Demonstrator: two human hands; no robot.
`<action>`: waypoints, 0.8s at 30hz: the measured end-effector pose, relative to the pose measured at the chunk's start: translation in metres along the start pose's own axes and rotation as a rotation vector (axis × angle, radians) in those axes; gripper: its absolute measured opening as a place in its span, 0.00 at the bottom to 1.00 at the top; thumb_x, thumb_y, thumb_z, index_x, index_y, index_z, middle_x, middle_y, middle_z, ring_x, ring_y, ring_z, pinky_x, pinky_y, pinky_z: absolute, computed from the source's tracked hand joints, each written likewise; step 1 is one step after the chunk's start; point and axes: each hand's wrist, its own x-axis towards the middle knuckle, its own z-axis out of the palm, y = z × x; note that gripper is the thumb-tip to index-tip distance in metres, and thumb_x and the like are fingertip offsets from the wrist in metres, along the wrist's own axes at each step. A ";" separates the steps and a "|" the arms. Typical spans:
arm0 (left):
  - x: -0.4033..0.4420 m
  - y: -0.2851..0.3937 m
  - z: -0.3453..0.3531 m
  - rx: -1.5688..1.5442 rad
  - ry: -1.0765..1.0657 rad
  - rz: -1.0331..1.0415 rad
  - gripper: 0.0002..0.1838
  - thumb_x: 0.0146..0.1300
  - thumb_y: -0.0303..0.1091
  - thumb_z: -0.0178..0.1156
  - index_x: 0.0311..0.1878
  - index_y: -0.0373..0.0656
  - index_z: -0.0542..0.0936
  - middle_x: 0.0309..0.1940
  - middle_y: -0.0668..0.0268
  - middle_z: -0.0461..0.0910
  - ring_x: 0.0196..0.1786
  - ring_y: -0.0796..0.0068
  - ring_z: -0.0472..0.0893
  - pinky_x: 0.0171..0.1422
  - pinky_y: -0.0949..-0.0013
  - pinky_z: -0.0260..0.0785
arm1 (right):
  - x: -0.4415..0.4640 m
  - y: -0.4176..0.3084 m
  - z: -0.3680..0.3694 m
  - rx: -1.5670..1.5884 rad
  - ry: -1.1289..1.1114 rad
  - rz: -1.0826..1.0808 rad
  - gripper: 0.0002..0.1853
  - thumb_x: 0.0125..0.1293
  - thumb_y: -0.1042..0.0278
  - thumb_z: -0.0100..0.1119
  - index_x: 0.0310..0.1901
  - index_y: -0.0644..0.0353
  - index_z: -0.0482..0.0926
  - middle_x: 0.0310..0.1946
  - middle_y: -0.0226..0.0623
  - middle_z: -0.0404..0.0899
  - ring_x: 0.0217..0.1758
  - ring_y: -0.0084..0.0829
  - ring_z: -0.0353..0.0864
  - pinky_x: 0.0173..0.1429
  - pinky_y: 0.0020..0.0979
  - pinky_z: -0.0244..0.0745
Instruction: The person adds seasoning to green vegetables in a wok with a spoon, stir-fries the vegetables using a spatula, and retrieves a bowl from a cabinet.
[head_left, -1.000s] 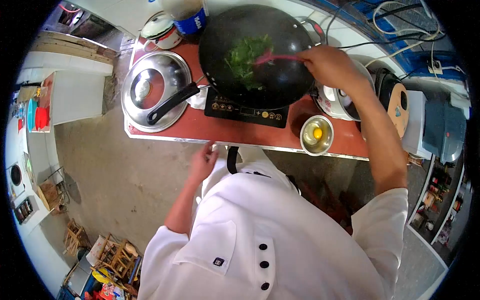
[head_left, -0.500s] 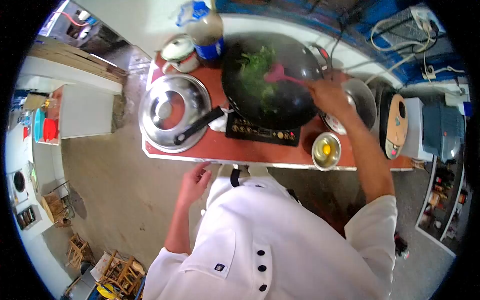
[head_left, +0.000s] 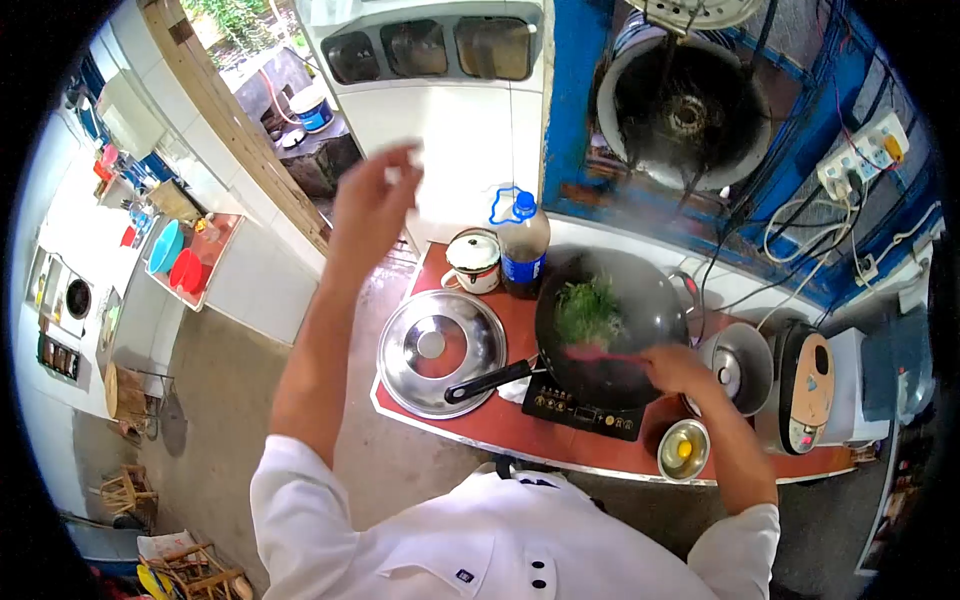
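Note:
Near the wok's right rim, my right hand (head_left: 675, 370) is closed round the handle of a pink spatula (head_left: 595, 354). Its head is down in the black wok (head_left: 650, 305), beside a heap of chopped leafy greens (head_left: 588, 312). The wok sits on a black induction cooker (head_left: 580, 412), its long handle pointing left over a steel lid (head_left: 393, 355). My left hand (head_left: 375, 205) is raised in the air to the left of the table, somewhat blurred, its fingers loosely apart with nothing visible in them. A small steel bowl (head_left: 665, 462) holding a cracked egg (head_left: 685, 449) stands at the front edge.
An enamel mug with a lid (head_left: 472, 262) and a large bottle of dark liquid (head_left: 523, 250) stand behind the steel lid. Right of the wok are a steel pot (head_left: 757, 365) and a rice cooker (head_left: 795, 390). Cables hang from a power strip (head_left: 862, 155) on the right.
My left hand has risen from beside the table's front edge to high on the left. The view has tilted up, showing more wall and window. The spatula head has shifted towards the wok's near side.

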 end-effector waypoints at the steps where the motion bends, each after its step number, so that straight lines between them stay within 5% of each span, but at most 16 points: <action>1: 0.021 0.008 0.000 0.041 0.050 0.037 0.17 0.66 0.35 0.56 0.56 0.40 0.77 0.34 0.69 0.79 0.26 0.84 0.74 0.25 0.80 0.65 | 0.002 -0.008 -0.010 0.057 0.002 0.041 0.15 0.62 0.63 0.50 0.47 0.49 0.82 0.39 0.49 0.81 0.45 0.50 0.80 0.48 0.47 0.74; 3: 0.052 0.028 0.007 0.039 0.102 0.008 0.19 0.66 0.40 0.57 0.55 0.40 0.78 0.40 0.64 0.81 0.29 0.80 0.78 0.26 0.77 0.69 | 0.003 -0.016 -0.042 0.050 -0.012 0.091 0.15 0.63 0.63 0.49 0.49 0.49 0.82 0.38 0.50 0.81 0.46 0.50 0.79 0.49 0.47 0.73; 4: 0.066 0.036 0.009 0.034 0.079 0.037 0.22 0.65 0.45 0.58 0.55 0.39 0.78 0.33 0.63 0.82 0.27 0.80 0.79 0.29 0.74 0.71 | 0.000 -0.017 -0.056 -0.010 -0.033 0.104 0.16 0.64 0.62 0.49 0.50 0.49 0.81 0.37 0.50 0.81 0.45 0.50 0.79 0.49 0.48 0.72; 6: 0.113 0.013 -0.005 0.031 -0.186 0.103 0.22 0.66 0.42 0.55 0.60 0.43 0.73 0.55 0.59 0.76 0.47 0.68 0.79 0.45 0.67 0.74 | 0.000 -0.018 -0.073 -0.127 -0.070 0.127 0.15 0.65 0.63 0.48 0.49 0.50 0.80 0.36 0.50 0.80 0.44 0.50 0.79 0.46 0.48 0.72; 7: 0.082 0.044 0.023 -0.191 0.020 0.097 0.24 0.63 0.53 0.55 0.52 0.42 0.74 0.42 0.63 0.77 0.39 0.70 0.77 0.41 0.67 0.71 | 0.000 -0.016 -0.070 -0.011 0.060 0.084 0.14 0.64 0.64 0.48 0.47 0.53 0.80 0.36 0.51 0.80 0.42 0.52 0.79 0.45 0.48 0.73; 8: 0.081 0.062 0.033 -0.132 0.018 0.017 0.22 0.64 0.53 0.54 0.46 0.42 0.78 0.35 0.65 0.78 0.36 0.73 0.77 0.39 0.68 0.71 | 0.009 -0.004 -0.057 -0.011 0.116 0.043 0.13 0.64 0.65 0.48 0.46 0.56 0.80 0.37 0.51 0.80 0.41 0.53 0.79 0.45 0.49 0.73; 10: 0.089 0.072 0.048 -0.150 0.060 -0.190 0.20 0.66 0.52 0.54 0.43 0.43 0.79 0.30 0.68 0.78 0.32 0.75 0.77 0.36 0.70 0.71 | 0.028 0.005 -0.022 -0.035 0.198 0.073 0.14 0.63 0.66 0.48 0.47 0.56 0.80 0.37 0.49 0.81 0.41 0.53 0.79 0.46 0.49 0.73; 15: 0.113 0.055 0.058 -0.481 -0.188 -0.195 0.15 0.70 0.47 0.51 0.36 0.47 0.78 0.28 0.68 0.81 0.23 0.81 0.76 0.29 0.75 0.70 | 0.020 0.002 0.002 -0.095 0.060 0.218 0.15 0.62 0.68 0.49 0.47 0.52 0.81 0.39 0.47 0.81 0.43 0.50 0.79 0.48 0.48 0.74; 16: 0.123 0.051 0.048 -0.428 -0.422 -0.088 0.35 0.55 0.43 0.66 0.67 0.51 0.67 0.63 0.51 0.70 0.59 0.51 0.73 0.63 0.48 0.64 | 0.009 0.009 -0.004 -0.146 0.118 0.199 0.15 0.61 0.68 0.50 0.47 0.50 0.82 0.39 0.47 0.81 0.44 0.49 0.80 0.48 0.47 0.74; 18: 0.122 0.051 0.045 -0.599 -0.275 -0.200 0.20 0.64 0.38 0.54 0.54 0.33 0.72 0.50 0.52 0.76 0.53 0.56 0.75 0.57 0.56 0.70 | -0.017 0.031 -0.025 -0.227 0.157 0.154 0.12 0.59 0.67 0.53 0.43 0.49 0.83 0.38 0.47 0.82 0.43 0.49 0.81 0.46 0.46 0.75; 19: 0.116 0.051 0.041 -0.602 -0.276 -0.205 0.20 0.64 0.38 0.54 0.54 0.33 0.72 0.50 0.52 0.76 0.53 0.56 0.75 0.57 0.56 0.70 | -0.028 0.034 -0.039 -0.227 0.152 0.155 0.12 0.59 0.67 0.53 0.43 0.49 0.83 0.38 0.47 0.82 0.43 0.49 0.81 0.46 0.46 0.75; 21: 0.106 0.048 0.023 0.748 -0.162 0.499 0.15 0.65 0.33 0.52 0.49 0.31 0.73 0.42 0.56 0.78 0.44 0.60 0.79 0.51 0.52 0.73 | -0.051 0.032 -0.059 -0.227 -0.019 0.142 0.10 0.58 0.65 0.55 0.40 0.49 0.84 0.37 0.45 0.82 0.43 0.49 0.81 0.46 0.46 0.75; 24: 0.072 0.015 -0.007 0.494 -0.170 0.370 0.17 0.67 0.37 0.51 0.51 0.32 0.73 0.43 0.56 0.78 0.46 0.64 0.78 0.51 0.57 0.71 | -0.052 0.019 -0.055 -0.331 -0.138 0.348 0.10 0.60 0.63 0.54 0.40 0.51 0.83 0.39 0.44 0.81 0.45 0.48 0.80 0.47 0.46 0.75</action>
